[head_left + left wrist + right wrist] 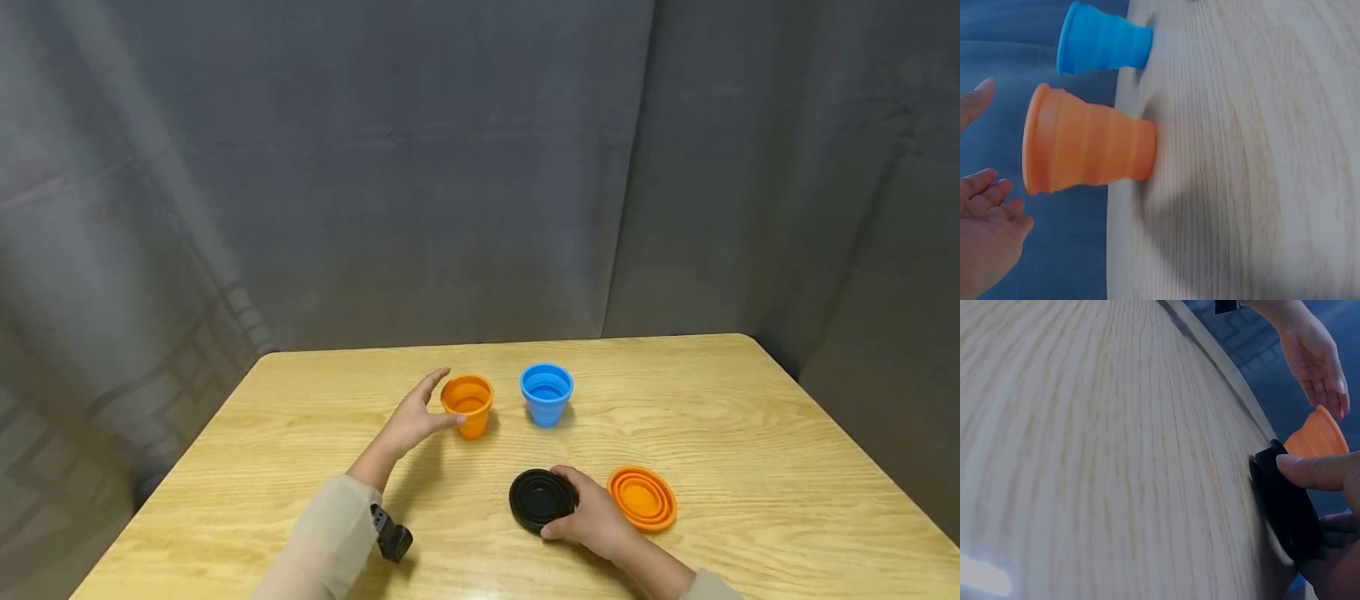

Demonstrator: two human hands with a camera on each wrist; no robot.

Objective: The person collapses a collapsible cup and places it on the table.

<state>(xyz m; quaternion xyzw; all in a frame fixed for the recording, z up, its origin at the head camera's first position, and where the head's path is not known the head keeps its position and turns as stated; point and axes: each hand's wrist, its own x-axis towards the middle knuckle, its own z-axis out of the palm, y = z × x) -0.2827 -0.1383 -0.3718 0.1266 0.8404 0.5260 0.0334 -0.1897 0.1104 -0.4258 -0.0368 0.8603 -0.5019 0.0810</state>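
Note:
An orange folding cup [474, 427] stands upright and extended on the table. My left hand [411, 423] is at its left side, thumb and fingers spread around the rim; in the left wrist view a gap shows between the hand and the cup [1091, 140]. A flattened black folding cup [538, 498] sits near the front, its rings nested. My right hand [597, 518] grips its right edge, thumb in front and fingers behind. The right wrist view shows the thumb pressed on the black cup's side [1288, 506]; the other fingertips are partly hidden.
A blue folding cup [547, 410], extended and upright, stands right of the orange one. Beside my right hand lies a flattened orange folding cup [642, 498]. The wooden table [780, 467] ends at a grey curtain [450, 183] behind.

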